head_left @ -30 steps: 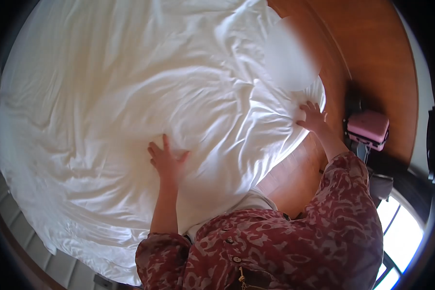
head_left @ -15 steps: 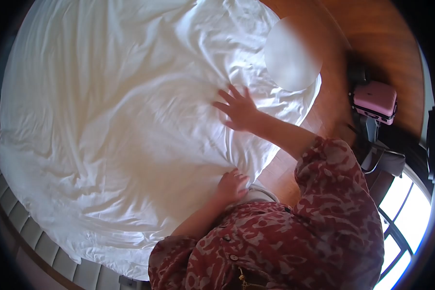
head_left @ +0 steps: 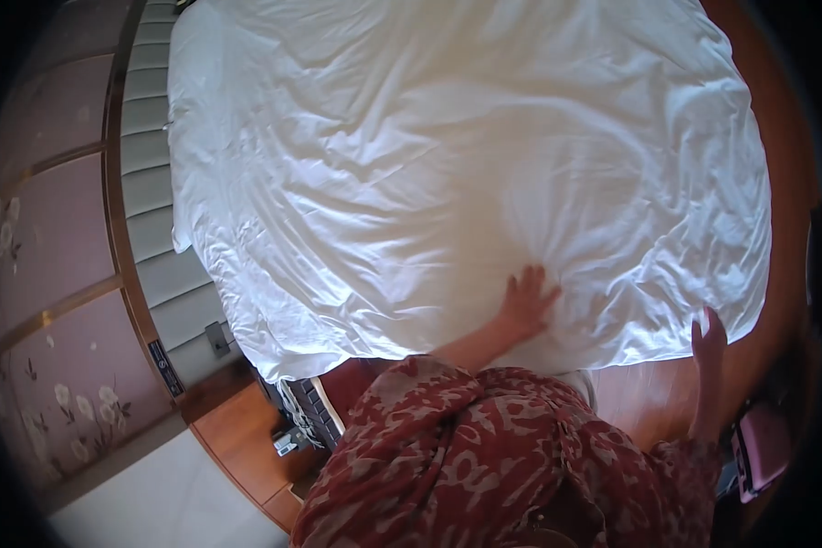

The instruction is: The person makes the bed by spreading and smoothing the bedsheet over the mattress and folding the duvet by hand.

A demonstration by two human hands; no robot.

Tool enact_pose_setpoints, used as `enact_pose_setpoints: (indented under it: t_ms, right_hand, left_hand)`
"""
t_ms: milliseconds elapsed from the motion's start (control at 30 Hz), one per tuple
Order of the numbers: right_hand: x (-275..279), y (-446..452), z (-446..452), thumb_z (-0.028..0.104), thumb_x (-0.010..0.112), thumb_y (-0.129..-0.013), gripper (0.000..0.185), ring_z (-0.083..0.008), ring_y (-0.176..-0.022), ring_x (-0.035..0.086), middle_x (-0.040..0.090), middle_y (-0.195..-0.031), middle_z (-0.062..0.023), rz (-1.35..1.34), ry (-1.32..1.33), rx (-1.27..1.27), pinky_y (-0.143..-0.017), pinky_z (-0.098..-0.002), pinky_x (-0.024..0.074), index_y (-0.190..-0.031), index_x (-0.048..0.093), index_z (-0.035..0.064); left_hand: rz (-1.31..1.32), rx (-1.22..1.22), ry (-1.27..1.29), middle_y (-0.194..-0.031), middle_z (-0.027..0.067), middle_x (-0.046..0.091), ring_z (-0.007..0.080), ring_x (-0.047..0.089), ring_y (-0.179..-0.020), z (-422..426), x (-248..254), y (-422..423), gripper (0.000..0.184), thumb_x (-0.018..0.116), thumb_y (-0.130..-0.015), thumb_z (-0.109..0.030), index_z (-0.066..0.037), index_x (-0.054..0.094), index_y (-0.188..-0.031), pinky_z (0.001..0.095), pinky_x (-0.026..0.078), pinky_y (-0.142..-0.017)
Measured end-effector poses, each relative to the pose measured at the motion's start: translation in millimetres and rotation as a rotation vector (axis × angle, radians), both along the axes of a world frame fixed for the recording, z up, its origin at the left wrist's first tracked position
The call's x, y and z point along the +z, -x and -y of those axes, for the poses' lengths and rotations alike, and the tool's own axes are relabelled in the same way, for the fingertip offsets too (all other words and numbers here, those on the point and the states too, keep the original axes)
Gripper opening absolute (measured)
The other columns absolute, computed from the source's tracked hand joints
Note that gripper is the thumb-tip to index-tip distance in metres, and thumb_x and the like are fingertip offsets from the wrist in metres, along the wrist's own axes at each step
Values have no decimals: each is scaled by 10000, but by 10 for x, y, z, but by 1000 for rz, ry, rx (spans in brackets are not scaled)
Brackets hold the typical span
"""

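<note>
A wrinkled white cover [head_left: 411, 192] spreads over the bed and fills the middle of the view. My left hand [head_left: 526, 301] lies on it near the front edge, fingers spread and holding nothing. Folds in the cloth run out from around that hand. Farther right, my right hand [head_left: 710, 336] is at the cover's front right edge, fingers pointing up. Its fingers are close together, and whether they pinch any cloth cannot be made out.
A padded grey headboard [head_left: 158, 187] and flowered wall panels [head_left: 55, 228] stand at the left. Cables [head_left: 297, 411] hang by a wooden nightstand [head_left: 242, 434] at lower left. A pink suitcase [head_left: 763, 449] is at lower right on the wooden floor [head_left: 648, 393].
The view has turned toward the headboard side. My right hand has come off the middle of the cover to its right edge. My left hand's fingers have spread on the cloth.
</note>
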State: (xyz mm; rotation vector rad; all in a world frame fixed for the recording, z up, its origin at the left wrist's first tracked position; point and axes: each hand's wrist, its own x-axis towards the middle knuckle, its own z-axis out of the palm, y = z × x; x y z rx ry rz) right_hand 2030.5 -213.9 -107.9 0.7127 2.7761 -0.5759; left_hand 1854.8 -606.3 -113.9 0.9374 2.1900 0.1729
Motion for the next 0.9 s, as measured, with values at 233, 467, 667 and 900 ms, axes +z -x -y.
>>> enact_pose_setpoints:
  t_ms: [233,467,667,900]
  right_hand:
    - [-16,1533,1570,136,650,-672,552,-348,-1152,392,472,-1195,-162,-256,175,351,-996,-407,287,-1181,448,66]
    - [-16,402,2741,123,618,-670,681,-359,-1273,189,217,-1374,-158,241,-28,448,-997,-508,217,-1286,330,98]
    - [-181,60,3223,150,626,-676,771,-344,-1222,315,240,-1360,-198,482,-60,288,-1000,-356,302,-1331,228,64]
    - [38,768,4859,237,596,-707,383,-305,-924,569,597,-987,-163,325,324,717,-810,-363,450,-1035,565,42]
  left_hand:
    - [158,-207,-223,-1243,166,402,326,311,-1202,469,113,-557,418,644,-680,-264,-121,542,-1060,477,276,-960]
    - [316,284,-152,-921,129,597,282,543,-924,1397,70,-599,248,575,-737,-239,-85,585,-933,382,419,-819]
    - [142,781,-374,-920,132,611,296,574,-873,3196,-28,-667,313,547,-766,-255,-99,563,-1038,373,454,-779]
    - [85,1383,-97,-962,134,615,272,584,-908,5471,260,-1244,374,581,-753,-297,-125,556,-1084,349,462,-796]
